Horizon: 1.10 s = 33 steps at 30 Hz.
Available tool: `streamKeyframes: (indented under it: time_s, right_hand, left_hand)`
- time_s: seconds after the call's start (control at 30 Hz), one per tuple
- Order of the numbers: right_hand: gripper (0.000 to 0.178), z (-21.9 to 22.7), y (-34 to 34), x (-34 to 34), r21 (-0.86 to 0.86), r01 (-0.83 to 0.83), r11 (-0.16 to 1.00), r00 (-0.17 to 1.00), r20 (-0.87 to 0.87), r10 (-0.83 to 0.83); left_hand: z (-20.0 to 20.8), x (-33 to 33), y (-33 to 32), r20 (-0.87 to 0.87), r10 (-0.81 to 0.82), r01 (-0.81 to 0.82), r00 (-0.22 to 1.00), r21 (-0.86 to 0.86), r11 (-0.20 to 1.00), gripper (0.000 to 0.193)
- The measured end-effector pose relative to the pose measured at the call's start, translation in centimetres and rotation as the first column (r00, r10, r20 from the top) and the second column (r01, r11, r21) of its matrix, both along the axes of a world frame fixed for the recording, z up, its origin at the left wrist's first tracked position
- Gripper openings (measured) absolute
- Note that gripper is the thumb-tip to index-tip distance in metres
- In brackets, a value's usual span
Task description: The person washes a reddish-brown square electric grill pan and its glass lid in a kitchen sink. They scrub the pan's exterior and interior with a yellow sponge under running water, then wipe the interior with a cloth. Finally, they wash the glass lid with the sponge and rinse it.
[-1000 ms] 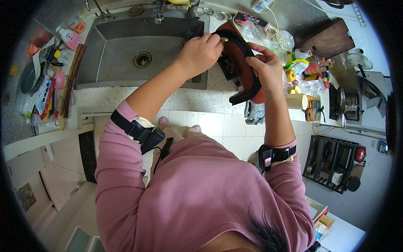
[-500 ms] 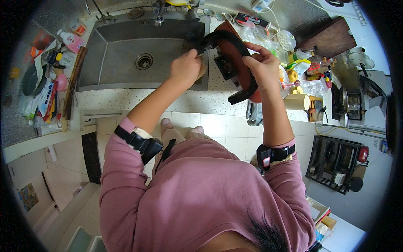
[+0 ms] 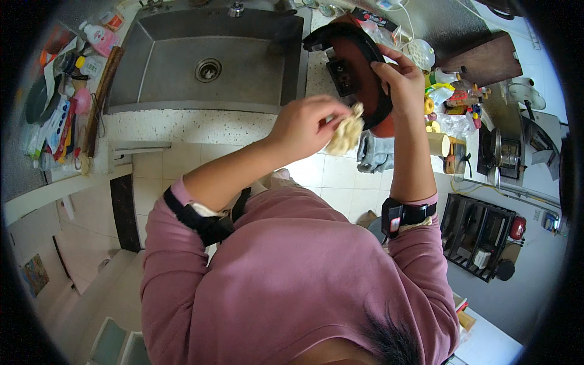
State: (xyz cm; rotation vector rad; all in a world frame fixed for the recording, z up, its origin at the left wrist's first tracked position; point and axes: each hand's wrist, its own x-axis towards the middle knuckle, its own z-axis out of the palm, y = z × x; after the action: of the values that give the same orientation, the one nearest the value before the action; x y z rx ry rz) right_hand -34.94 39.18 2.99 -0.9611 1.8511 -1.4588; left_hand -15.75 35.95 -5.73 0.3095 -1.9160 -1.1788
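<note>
My right hand [image 3: 401, 78] grips a reddish-brown object with a thick black curved rim [image 3: 372, 53] by its right edge, tilted above the counter. A black block [image 3: 340, 78] juts from its left side; I cannot make out its exact kind. In my left hand [image 3: 306, 126], closed fingers pinch a crumpled cream cloth [image 3: 345, 135]. The cloth hangs beside the object's lower end; whether the two touch cannot be told.
A dark sink [image 3: 164, 73] is set into the speckled counter [image 3: 201, 123] on the left. Bottles and packages [image 3: 456, 94] crowd the right counter. Grey cloth [image 3: 374, 152] hangs at the counter's front edge. A pink bottle [image 3: 99, 38] stands far left.
My left hand has moved right and nearer to me with the cloth, from the sink's right side to the object's lower end. My right hand and the object have shifted slightly right.
</note>
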Motion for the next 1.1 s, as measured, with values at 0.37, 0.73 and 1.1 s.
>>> streamKeyframes:
  time_s: [0.37,0.73,1.1]
  right_hand:
    - [0.038,-0.4,-0.1,0.7,-0.049,0.011,0.999,1.000,0.021,-0.010]
    - [0.037,-1.0,-0.4,0.8,-0.056,0.032,0.998,0.999,0.039,-0.030]
    - [0.035,-0.3,0.1,0.9,0.035,0.058,0.998,0.997,-0.056,-0.056]
  left_hand:
    - [3.4,-7.8,-3.4,0.238,0.424,-0.400,0.874,-0.143,0.905,0.015]
    - [1.0,-6.0,-0.4,0.213,0.168,-0.094,0.963,-0.320,0.943,0.018]
    - [-4.4,-2.4,-0.8,0.293,0.181,0.016,0.939,-0.562,0.827,0.017]
